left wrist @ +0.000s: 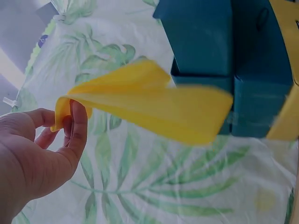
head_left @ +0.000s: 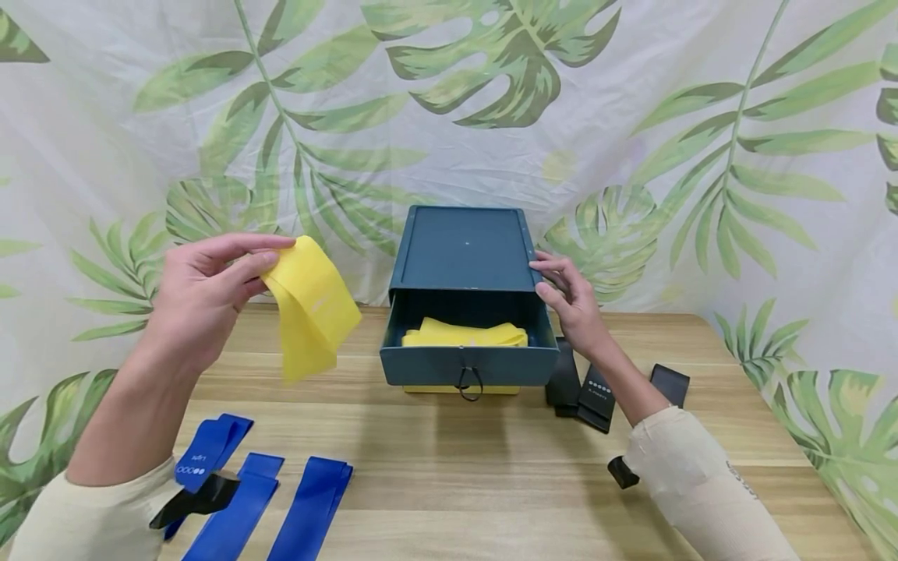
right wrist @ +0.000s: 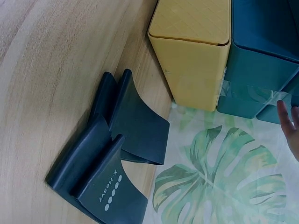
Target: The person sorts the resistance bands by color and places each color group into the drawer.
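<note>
My left hand [head_left: 203,304] pinches one end of a yellow resistance band [head_left: 316,304] between thumb and fingers, the rest of the loop hanging free. In the left wrist view the band [left wrist: 154,107] spreads out in front of the teal drawer unit [left wrist: 201,37]. On the table the drawer unit [head_left: 463,248] has its upper drawer [head_left: 466,366] pulled out, with folded yellow bands [head_left: 463,333] inside. My right hand [head_left: 571,304] rests its fingertips against the unit's right edge, fingers loosely bent and holding nothing. Only part of that hand [right wrist: 292,130] shows in the right wrist view.
Several blue bands [head_left: 312,506] lie at the front left, one with white lettering. Right of the unit are black bands [head_left: 596,397], one [right wrist: 117,191] printed "X-Heavy". A yellow drawer unit [right wrist: 191,65] forms the bottom of the stack. A leaf-patterned cloth [head_left: 337,117] hangs behind the table.
</note>
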Tool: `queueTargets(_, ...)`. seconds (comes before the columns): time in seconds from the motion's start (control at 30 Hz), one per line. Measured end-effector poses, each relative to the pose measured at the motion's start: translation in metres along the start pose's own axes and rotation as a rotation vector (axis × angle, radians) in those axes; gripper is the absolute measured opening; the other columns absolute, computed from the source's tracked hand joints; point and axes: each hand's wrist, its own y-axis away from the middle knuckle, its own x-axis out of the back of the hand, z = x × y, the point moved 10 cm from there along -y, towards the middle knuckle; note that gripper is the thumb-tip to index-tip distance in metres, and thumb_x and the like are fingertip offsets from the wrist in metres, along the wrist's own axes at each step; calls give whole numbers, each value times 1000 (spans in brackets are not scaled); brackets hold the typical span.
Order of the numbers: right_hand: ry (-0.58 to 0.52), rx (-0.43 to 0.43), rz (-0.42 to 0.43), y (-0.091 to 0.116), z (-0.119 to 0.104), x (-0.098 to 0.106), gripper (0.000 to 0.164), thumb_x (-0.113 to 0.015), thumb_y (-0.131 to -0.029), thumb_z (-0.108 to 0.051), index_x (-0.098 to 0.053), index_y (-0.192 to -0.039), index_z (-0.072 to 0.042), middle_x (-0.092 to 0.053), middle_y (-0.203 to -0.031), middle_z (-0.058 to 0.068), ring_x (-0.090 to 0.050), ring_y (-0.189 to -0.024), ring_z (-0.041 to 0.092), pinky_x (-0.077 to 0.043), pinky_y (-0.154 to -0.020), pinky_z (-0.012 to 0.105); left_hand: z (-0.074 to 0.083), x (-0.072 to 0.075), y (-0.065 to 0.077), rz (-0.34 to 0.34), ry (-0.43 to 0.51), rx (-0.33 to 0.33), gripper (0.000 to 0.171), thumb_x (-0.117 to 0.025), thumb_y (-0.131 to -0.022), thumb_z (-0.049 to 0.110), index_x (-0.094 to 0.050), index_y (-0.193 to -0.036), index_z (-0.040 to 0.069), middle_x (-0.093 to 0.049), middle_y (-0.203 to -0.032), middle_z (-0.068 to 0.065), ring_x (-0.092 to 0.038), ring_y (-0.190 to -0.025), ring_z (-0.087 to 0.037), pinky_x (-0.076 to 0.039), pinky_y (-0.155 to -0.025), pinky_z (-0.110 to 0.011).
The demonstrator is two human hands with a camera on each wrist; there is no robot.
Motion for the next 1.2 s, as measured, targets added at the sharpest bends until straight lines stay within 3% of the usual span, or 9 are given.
queueTargets(0.23, -2, -7, 7, 1, 1, 1, 36, -50, -101, -5, -51, -133, 11, -41, -157, 26, -42, -143, 46, -33, -114, 68, 3, -21, -1, -16, 48, 7, 21, -59, -98, -13, -78, -102, -7, -75, -105, -14, -75, -86, -21, -61, -79, -26)
queueTargets(0.67, -2, 0, 5, 0, 0, 1, 36, -50, -102, -7, -51, -133, 11, -41, -158, 26, -42, -144, 46, -34, -114, 68, 19, -51, -6, 29, 93, -51, 19, -60, -95, -17, -77, -100, -10, -74, -102, -17, -73, -83, -22, -62, -76, -28)
queueTargets(0.97, 7, 3, 4, -1, 1, 1, 35, -50, -103, -8, -51, -132, 11, -41, -158, 25, -42, -144, 45, -34, -115, 66, 24, -77, -14, 5, 109, -97, 20, -60, -94, -18, -77, -102, -10, -75, -101, -18, -74, -80, -20, -62, -80, -30)
queueTargets(1.2, 9, -5, 3, 0, 3, 1, 35, -49, -104, -9, -51, -132, 12, -41, -158, 25, -42, -144, 45, -34, -115, 65, 19, -94, -20, 10, 113, -93, 29, -59, -93, -18, -80, -97, 0, -74, -101, -15, -74, -80, -18, -62, -80, -29)
